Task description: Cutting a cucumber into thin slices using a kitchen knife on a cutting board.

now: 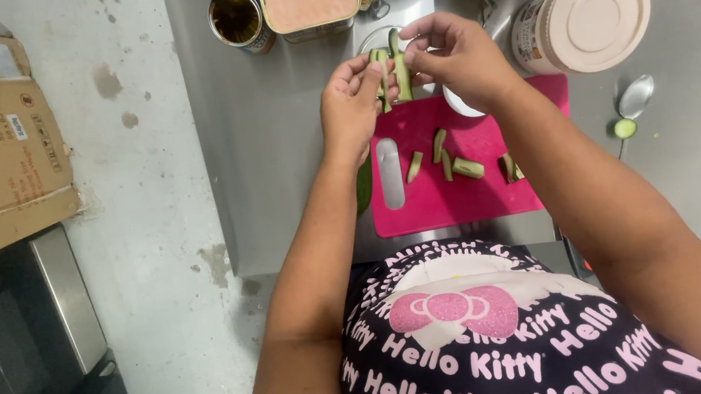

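Above the pink plastic cutting board (456, 198), left hand (349, 105) and right hand (458, 57) pinch green cucumber strips (394, 73) upright, apparently bundling them.

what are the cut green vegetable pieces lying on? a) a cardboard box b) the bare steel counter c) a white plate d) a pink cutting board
d: the green pieces lie on the pink cutting board, below both hands, left hand and right hand, which hold more green strips.
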